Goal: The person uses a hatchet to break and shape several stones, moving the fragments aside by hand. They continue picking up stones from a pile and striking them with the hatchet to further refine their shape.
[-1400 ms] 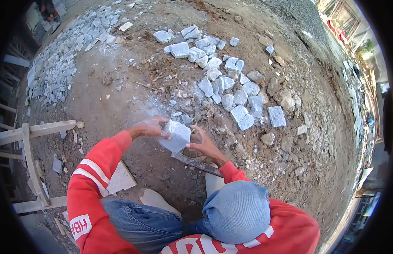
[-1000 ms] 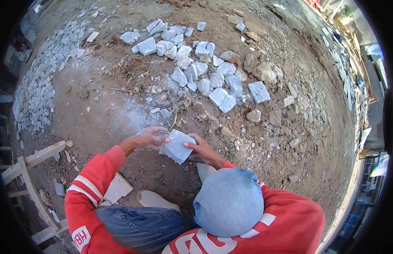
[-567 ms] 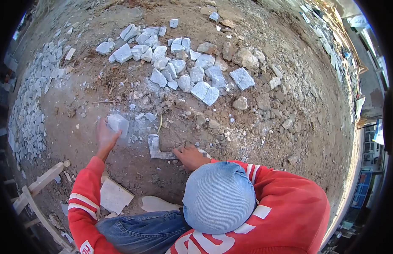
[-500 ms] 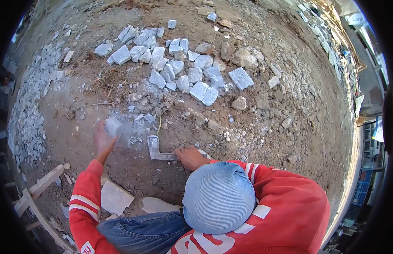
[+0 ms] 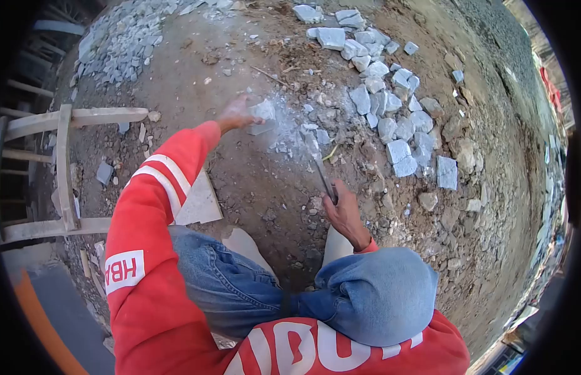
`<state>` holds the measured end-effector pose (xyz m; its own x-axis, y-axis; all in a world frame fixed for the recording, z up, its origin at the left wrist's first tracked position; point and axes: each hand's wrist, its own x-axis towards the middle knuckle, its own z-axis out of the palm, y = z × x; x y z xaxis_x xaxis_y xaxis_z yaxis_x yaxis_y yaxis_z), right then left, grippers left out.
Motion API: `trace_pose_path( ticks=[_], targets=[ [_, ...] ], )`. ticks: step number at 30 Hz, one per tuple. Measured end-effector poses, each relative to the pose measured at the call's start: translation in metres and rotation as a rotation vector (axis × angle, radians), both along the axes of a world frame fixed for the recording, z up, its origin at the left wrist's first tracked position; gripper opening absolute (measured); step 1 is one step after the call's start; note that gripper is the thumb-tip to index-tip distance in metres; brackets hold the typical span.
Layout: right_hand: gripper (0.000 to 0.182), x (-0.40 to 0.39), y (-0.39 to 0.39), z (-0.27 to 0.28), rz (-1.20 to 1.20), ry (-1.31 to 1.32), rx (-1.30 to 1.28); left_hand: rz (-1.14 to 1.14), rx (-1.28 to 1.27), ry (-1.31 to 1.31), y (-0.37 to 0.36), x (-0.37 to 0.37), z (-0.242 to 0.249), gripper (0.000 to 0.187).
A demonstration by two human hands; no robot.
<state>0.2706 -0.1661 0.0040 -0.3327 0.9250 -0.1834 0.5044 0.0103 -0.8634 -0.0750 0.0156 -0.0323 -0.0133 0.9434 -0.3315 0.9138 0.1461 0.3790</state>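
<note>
My left hand [image 5: 236,114] is stretched forward, with its fingers closed on the side of a pale grey stone [image 5: 263,110]. White dust lies around that stone, and small chips [image 5: 322,136] are scattered just right of it. In my right hand [image 5: 345,211] is the dark handle of a hammer [image 5: 323,170]. The hammer's pale head end [image 5: 310,145] points away from me, to the right of the held stone and apart from it; motion blur softens its outline.
Several broken grey blocks [image 5: 398,150] lie beyond my right hand, with brown rocks farther right. A gravel heap [image 5: 125,44] is at the far left. A wooden frame [image 5: 65,162] stands on the left. One flat pale slab [image 5: 202,201] lies beside my left knee.
My view has turned, so the stones appear farther right. The hammer in my right hand has swung round to point forward. My left hand still grips the stone.
</note>
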Motion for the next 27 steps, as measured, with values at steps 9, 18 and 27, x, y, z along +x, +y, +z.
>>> trace_pose_path(
  ticks=[9,18,27],
  targets=[
    [0.032,-0.041,0.108,0.227,-0.079,0.668,0.595,0.243,-0.060,0.151,0.019,-0.076,0.027,0.065],
    [0.030,-0.122,0.093,-0.006,-0.114,0.738,0.373,0.152,-0.205,0.365,-0.023,-0.105,0.062,0.058],
    [0.033,-0.105,0.100,-0.069,0.013,-0.074,-0.070,-0.044,-0.191,0.294,-0.003,-0.096,0.029,0.063]
  ],
)
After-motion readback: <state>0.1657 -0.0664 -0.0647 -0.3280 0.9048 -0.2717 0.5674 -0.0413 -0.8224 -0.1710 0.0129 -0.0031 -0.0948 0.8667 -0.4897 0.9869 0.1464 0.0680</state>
